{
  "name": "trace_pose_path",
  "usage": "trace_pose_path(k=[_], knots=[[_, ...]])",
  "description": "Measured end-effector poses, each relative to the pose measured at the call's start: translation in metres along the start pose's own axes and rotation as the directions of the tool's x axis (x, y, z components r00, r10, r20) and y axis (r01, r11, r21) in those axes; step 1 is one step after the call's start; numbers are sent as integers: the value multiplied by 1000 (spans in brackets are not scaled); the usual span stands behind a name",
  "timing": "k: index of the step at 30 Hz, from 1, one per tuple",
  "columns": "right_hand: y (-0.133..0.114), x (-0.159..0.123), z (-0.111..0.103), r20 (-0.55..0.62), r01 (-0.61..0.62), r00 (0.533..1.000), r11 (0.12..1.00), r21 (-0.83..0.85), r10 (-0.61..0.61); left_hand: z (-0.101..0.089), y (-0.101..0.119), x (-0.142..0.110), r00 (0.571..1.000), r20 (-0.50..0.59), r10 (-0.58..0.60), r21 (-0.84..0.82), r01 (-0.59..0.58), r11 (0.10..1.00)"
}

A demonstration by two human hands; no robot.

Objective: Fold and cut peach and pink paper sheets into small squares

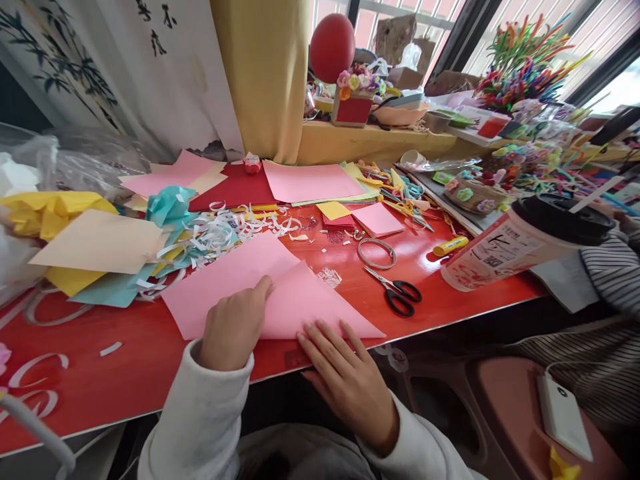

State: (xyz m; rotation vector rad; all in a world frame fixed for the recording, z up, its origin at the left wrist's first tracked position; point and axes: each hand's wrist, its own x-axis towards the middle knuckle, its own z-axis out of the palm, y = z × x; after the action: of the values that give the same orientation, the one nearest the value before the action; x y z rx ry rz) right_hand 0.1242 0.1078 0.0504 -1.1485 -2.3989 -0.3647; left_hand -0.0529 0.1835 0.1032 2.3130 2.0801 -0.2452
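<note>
A pink sheet of paper [250, 277] lies on the red table [125, 373], folded over into a triangle at its right part. My left hand [235, 327] rests on the sheet with fingers curled, the thumb pressing along the fold line. My right hand [345, 370] lies flat and open at the table's near edge, its fingertips on the lower edge of the folded triangle. Both sleeves are white.
Black-handled scissors [397, 292] and a tape ring [377, 253] lie right of the sheet. Paper scraps [220, 230], coloured sheets [100, 243] and more pink paper [310, 181] fill the back. Another person in a striped sleeve [613, 267] holds a lidded cup [520, 243] at right.
</note>
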Motion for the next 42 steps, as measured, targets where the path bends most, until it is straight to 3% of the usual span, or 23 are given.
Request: trace_pose_path(k=[8,13,26,28,31,32,34,36,37,39,42], knots=[[22,6,2,61,10,998,1000,-19,-8,4,3,3,996,-45,-72,-4,72,997],[38,11,8,101,-10,995,1000,-12,11,5,3,6,993,3,-115,-38,115,993],[47,13,9,190,-47,981,999,27,41,-4,6,16,981,43,-190,-28,191,981],[48,13,11,208,-55,977,997,52,43,-3,6,15,972,-21,-234,-89,231,969],[47,14,13,231,-68,972,994,80,48,2,1,7,890,-350,-293,-207,232,950],[46,14,13,235,-74,970,994,84,52,4,-1,2,840,-483,-248,-211,163,964],[45,14,12,237,-87,969,993,81,65,11,-6,-8,766,-643,2,-106,-91,990],[44,13,12,228,-96,970,993,68,79,20,-10,-19,732,-628,263,27,-318,948],[44,13,12,223,-99,971,993,60,84,26,-11,-23,736,-599,317,50,-361,931],[44,13,11,215,-102,972,994,44,91,36,-15,-27,772,-574,273,14,-324,946],[45,13,11,212,-103,973,994,21,96,50,-23,-27,799,-596,76,-135,-193,972]])
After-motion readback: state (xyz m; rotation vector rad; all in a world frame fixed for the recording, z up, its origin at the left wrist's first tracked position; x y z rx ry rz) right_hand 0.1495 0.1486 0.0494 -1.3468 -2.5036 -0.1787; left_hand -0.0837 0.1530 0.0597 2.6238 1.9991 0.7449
